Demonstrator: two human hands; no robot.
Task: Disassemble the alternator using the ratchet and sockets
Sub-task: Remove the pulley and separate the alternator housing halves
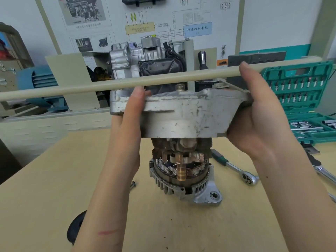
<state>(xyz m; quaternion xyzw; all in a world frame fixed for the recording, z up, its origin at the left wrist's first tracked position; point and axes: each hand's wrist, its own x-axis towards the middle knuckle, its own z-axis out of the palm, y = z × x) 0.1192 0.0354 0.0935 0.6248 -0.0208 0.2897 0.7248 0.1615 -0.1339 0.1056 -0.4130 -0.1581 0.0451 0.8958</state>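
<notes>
Both hands' fingers (254, 91) grip alternator housing (183, 113).

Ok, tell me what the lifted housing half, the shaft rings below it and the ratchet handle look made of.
Grey alternator housing half: seemingly cast aluminium, dull, scratched and pitted.
Copper-coloured slip rings on the shaft: likely copper, bright orange metallic sheen.
Ratchet with green-and-black handle: shiny, probably chromed steel head; the grip looks like plastic or rubber.

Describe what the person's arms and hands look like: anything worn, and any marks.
Both hands, left and right, are bare: no gloves, rings, watch or sleeves in view. The left forearm carries a thin red scratch on its near side.
</notes>
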